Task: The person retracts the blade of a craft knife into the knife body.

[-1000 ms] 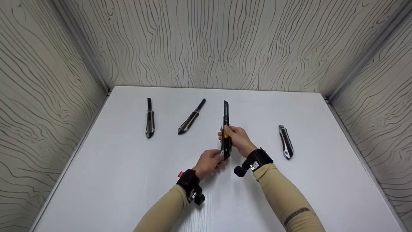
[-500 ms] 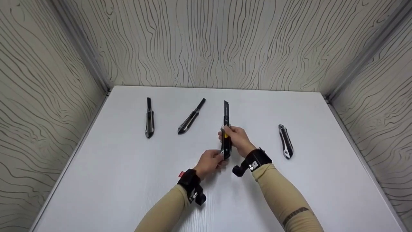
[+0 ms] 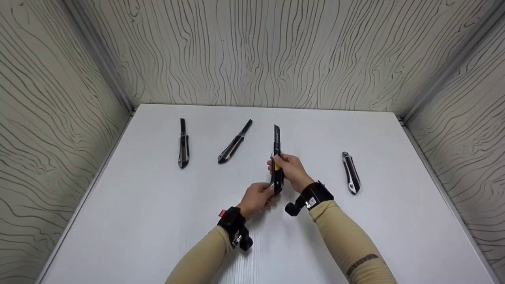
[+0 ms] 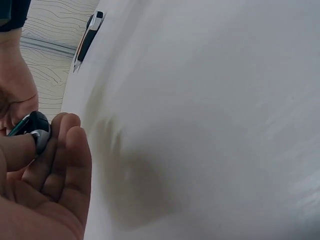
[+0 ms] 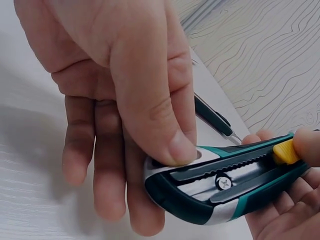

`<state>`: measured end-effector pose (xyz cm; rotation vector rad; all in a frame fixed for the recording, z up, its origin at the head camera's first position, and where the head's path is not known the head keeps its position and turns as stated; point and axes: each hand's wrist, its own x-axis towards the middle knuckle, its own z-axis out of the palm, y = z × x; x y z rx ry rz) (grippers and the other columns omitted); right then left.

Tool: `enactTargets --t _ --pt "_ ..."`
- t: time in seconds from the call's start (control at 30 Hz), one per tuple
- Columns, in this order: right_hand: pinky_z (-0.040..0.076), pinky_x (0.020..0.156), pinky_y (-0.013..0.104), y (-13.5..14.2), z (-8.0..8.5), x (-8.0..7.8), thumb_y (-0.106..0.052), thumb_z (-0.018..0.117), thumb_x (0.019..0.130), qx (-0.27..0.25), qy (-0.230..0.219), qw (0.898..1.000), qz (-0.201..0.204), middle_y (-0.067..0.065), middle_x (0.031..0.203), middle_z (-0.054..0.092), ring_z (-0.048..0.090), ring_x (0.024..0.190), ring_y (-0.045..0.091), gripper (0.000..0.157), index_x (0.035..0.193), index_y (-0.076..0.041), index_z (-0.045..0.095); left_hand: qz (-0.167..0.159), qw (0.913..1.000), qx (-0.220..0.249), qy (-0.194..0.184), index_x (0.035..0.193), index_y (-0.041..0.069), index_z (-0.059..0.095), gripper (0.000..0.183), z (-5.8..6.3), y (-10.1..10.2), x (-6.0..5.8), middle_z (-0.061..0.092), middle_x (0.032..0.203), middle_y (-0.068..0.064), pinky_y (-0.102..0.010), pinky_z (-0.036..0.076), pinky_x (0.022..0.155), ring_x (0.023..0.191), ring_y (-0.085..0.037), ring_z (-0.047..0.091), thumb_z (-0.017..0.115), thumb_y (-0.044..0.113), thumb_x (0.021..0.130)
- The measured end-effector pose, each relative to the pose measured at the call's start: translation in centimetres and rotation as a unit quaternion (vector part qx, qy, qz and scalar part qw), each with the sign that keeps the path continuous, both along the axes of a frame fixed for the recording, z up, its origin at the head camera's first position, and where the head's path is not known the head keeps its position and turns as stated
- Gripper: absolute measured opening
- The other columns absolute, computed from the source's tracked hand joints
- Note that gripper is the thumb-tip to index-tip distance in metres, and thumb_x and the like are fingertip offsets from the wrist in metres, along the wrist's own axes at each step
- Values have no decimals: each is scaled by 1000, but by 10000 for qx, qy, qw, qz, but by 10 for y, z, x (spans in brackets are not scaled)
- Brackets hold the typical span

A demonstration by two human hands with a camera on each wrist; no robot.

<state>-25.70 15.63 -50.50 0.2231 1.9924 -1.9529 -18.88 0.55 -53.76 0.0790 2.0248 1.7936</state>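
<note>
Both hands hold a utility knife [image 3: 278, 177] upright in the head view, its dark blade [image 3: 277, 134] out and pointing to the back. My right hand [image 3: 294, 169] grips the handle, its thumb on the yellow slider [image 5: 286, 152], as the right wrist view shows. The left hand [image 3: 256, 199] pinches the butt end of the handle between thumb and fingers; in the right wrist view that thumb presses the silver and green end. From the left wrist, only the rounded butt [image 4: 40, 135] shows, with the rest of the knife hidden behind the hands.
On the white table [image 3: 158, 221] lie two knives with blades out, one far left [image 3: 184, 152] and a slanted knife [image 3: 232, 150] beside it. A knife [image 3: 351, 173] with no blade showing lies to the right. Wood-patterned walls [image 3: 252, 55] enclose the back and sides.
Both hands keep their hold on the knife and barely move. The blade tip stands slightly lower in the head view than before. The knives on the table stay put.
</note>
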Motion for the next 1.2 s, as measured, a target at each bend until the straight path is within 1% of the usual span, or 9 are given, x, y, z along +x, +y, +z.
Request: enactTargets --t 0.13,0.3,0.5,0.6,0.73,0.9,1.03,1.2 --pt "55 87 30 0 -1 0 -23 50 102 11 12 10000 11 12 112 69 67 96 15 33 124 0 57 -1 10000 26 -44 111 -2 66 27 2 0 0 69 103 -26 -37 56 72 80 -26 65 46 15 103" --pt "54 88 30 0 -1 0 -21 50 102 60 -1 10000 42 12 114 69 67 98 16 34 127 1 56 2 9999 128 -110 111 -3 65 27 3 0 0 68 102 -27 -39 55 71 76 -24 63 45 12 103" --pt "54 87 29 0 -1 -1 -20 51 102 33 37 10000 78 12 113 69 66 97 16 35 128 3 55 28 9998 171 -89 109 -1 66 26 -2 0 -2 70 99 -24 -34 54 67 74 -20 62 47 16 102" --pt "53 87 29 1 -1 -1 -20 51 102 43 40 9999 100 12 115 69 66 98 16 36 129 3 54 39 9998 164 -62 109 -1 66 26 -3 0 -2 70 99 -23 -33 54 66 74 -20 63 48 16 102" --pt "53 88 29 1 -2 -2 -20 50 102 55 6 9999 90 13 117 68 66 99 17 37 130 4 53 52 9999 129 -30 109 -2 66 26 -4 1 -3 70 98 -24 -31 52 64 73 -20 62 47 14 102" --pt "55 86 28 0 -3 -2 -18 51 102 -72 -55 10000 28 12 112 69 67 96 16 35 128 4 54 105 9995 275 -77 110 -5 64 26 -6 3 -3 69 94 -23 -33 51 65 72 -20 59 46 11 101" --pt "55 85 28 0 -2 -2 -17 51 101 -107 -31 9999 -20 12 110 70 67 95 16 32 126 3 55 131 9996 233 -59 108 -4 65 25 -4 3 -2 69 93 -21 -32 52 64 71 -19 60 48 12 101" --pt "55 86 28 0 -1 -2 -17 51 101 -83 -39 10000 -10 11 111 69 67 96 16 31 126 2 55 108 9998 152 -71 108 -2 65 24 -1 2 -2 70 96 -22 -30 53 64 72 -18 62 48 13 101"
